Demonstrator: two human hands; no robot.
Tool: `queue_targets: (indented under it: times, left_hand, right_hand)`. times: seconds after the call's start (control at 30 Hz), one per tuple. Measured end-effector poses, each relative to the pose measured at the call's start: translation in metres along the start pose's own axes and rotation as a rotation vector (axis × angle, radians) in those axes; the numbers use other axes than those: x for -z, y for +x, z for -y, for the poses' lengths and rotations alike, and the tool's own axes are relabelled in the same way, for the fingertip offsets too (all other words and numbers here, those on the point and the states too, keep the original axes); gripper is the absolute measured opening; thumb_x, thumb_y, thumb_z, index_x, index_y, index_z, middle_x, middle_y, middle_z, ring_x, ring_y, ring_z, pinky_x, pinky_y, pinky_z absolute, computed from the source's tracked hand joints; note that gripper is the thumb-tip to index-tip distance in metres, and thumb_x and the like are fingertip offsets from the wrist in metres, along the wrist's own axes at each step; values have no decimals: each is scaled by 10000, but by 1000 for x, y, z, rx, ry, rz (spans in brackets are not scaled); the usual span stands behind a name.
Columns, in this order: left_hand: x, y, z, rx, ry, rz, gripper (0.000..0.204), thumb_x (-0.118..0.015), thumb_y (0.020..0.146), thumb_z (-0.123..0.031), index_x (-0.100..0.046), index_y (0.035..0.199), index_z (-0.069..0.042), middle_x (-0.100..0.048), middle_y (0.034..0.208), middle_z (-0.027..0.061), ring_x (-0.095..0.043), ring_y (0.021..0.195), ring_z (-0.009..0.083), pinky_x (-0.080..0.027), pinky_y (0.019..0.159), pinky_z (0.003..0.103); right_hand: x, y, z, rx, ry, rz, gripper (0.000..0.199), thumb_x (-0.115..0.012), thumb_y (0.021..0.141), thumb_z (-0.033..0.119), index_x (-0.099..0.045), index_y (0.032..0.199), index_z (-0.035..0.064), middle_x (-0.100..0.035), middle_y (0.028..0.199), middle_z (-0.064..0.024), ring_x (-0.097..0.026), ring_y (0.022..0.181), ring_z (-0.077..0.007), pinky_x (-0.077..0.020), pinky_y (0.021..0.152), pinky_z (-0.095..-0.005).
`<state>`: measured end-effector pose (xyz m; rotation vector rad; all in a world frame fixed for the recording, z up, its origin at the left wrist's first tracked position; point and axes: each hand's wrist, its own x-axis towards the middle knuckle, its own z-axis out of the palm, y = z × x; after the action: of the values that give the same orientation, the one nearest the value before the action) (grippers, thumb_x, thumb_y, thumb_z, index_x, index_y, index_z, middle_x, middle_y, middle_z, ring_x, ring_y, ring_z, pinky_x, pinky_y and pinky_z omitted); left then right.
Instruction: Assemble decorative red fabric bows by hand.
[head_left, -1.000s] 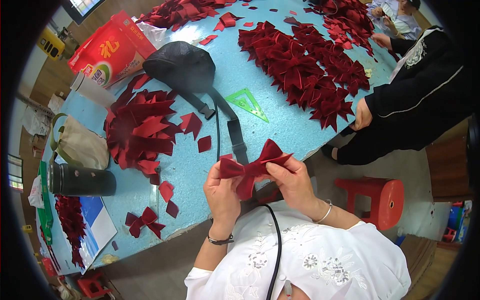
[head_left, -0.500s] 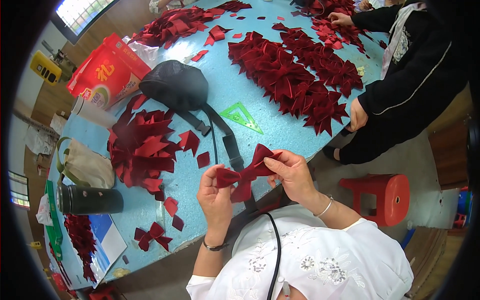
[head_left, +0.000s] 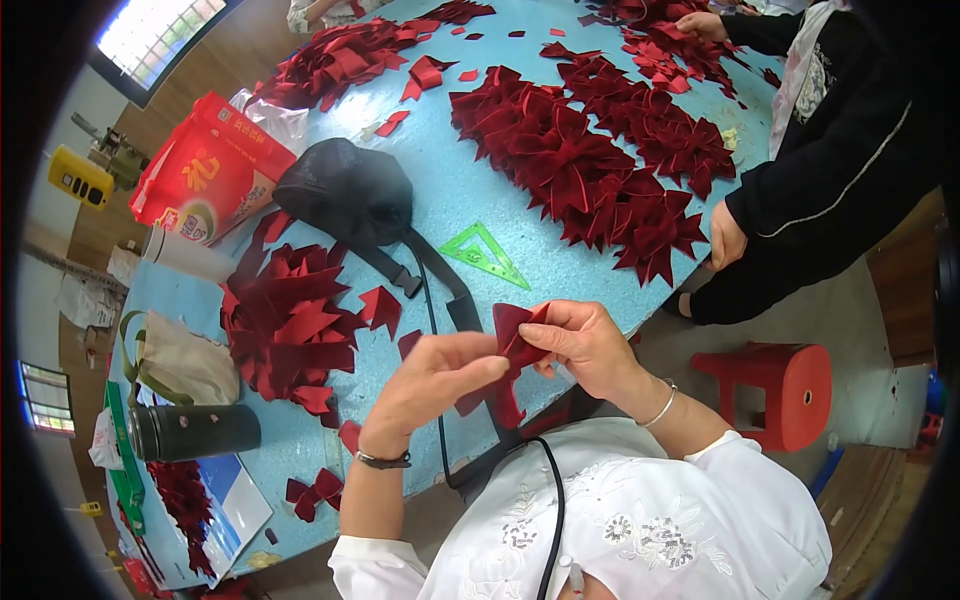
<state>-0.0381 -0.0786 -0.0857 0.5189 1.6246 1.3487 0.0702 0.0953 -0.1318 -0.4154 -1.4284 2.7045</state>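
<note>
Between thumb and fingers, my right hand pinches a dark red velvet fabric bow, its tails hanging over the table's near edge. My left hand is just left of the bow, fingers stretched out and slightly blurred, with nothing visible in it. Its thumb points at the bow; whether it touches the fabric I cannot tell. Another small red bow lies at the near left edge. A heap of red fabric pieces sits beyond my left hand.
The blue table carries rows of finished bows, a green set square, a black cap-like bag with straps, a red bag and a dark flask. A co-worker's hand rests at the right edge, near a red stool.
My left hand has let go of the bow's left loop and shifted left, its fingers opening. My right hand still holds the bow, which has turned more upright.
</note>
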Motion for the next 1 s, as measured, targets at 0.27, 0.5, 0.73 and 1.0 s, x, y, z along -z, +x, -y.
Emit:
queue_targets:
  times: [0.27, 0.5, 0.73, 1.0]
  left_hand:
    - [-16, 43, 21, 72, -261, 1, 114, -630, 861, -121, -631, 797, -26, -555, 704, -57, -448, 632, 24, -329, 558, 185]
    - [-32, 61, 29, 3, -417, -113, 87, -619, 866, -112, -600, 877, -28, -592, 808, -28, -505, 709, 30, -396, 640, 184]
    - [-42, 60, 22, -35, -467, -97, 107, -612, 870, -100, -606, 931, -12, -619, 863, -4, -539, 752, 42, -423, 677, 192]
    - [-45, 40, 28, -26, -340, -16, 153, -620, 865, -103, -656, 946, 22, -650, 850, 19, -562, 767, 48, -447, 696, 198]
  right_hand:
    - [30, 19, 3, 64, -94, -101, 143, -616, 877, 123, -633, 870, -19, -624, 720, -47, -516, 528, -67, -411, 455, -213]
    - [42, 24, 7, 76, -110, -141, 159, -631, 867, 150, -634, 847, -7, -601, 671, -14, -498, 503, -51, -390, 437, -200]
    - [48, 13, 12, -45, -225, -107, 150, -623, 873, 134, -635, 875, -15, -605, 647, -35, -497, 476, -55, -396, 426, -193]
    - [49, 2, 21, 236, -456, -177, 109, -622, 861, 85, -637, 916, -8, -629, 752, -26, -576, 650, -52, -466, 556, -184]
